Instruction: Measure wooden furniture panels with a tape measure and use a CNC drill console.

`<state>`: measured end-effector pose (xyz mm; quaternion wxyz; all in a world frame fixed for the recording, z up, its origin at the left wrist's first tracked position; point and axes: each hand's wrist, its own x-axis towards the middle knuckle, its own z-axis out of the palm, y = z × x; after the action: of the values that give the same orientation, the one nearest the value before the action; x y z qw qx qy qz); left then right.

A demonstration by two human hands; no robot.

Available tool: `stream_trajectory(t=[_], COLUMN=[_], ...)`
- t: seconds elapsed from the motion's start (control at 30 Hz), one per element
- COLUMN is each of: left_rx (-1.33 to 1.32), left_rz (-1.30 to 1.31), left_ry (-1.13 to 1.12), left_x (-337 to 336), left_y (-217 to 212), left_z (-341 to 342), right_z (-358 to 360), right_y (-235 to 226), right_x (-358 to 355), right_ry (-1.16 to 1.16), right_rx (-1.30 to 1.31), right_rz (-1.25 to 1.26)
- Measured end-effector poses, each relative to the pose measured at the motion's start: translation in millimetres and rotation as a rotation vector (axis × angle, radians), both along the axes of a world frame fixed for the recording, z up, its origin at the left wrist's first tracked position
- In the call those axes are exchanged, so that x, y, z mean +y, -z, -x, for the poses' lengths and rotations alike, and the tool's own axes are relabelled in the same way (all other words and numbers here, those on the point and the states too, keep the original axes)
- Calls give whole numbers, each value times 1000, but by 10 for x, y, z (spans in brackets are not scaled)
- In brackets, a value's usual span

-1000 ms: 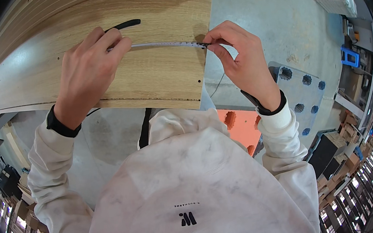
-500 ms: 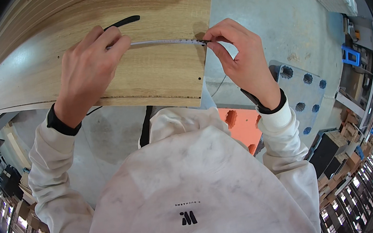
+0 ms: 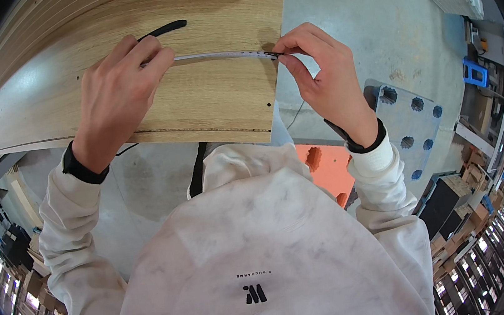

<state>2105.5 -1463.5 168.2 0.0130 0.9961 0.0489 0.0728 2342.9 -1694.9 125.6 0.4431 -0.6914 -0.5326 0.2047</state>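
Tape measure blade (image 3: pixel 221 56) lies flat across wooden panel (image 3: pixel 131 97), long axis left-right – left hand (image 3: pixel 119 98) presses its near end down, fingers curled over it; right hand (image 3: pixel 324 79) pinches the tip at the panel's right edge – right is nearer that edge

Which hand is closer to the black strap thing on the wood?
Left. The left hand sits just below the black strap; the right hand is farther off at the board's right edge.

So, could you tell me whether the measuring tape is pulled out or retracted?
Pulled out: the tape spans the wooden panel between left hand and right hand.
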Motion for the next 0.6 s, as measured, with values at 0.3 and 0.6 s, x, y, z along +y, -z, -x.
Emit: stream_trajectory(t=[0.3,0.6], left_rx=[0,6], left_rz=[12,17], left_ry=[-14,-12], left_x=[-18,-2], left_y=[-4,-34], left_z=[8,-17], right_z=[4,-10], right_y=[26,69], right_x=[-5,-2], right_ry=[15,18], right_rx=[18,37], right_rz=[-9,-22])
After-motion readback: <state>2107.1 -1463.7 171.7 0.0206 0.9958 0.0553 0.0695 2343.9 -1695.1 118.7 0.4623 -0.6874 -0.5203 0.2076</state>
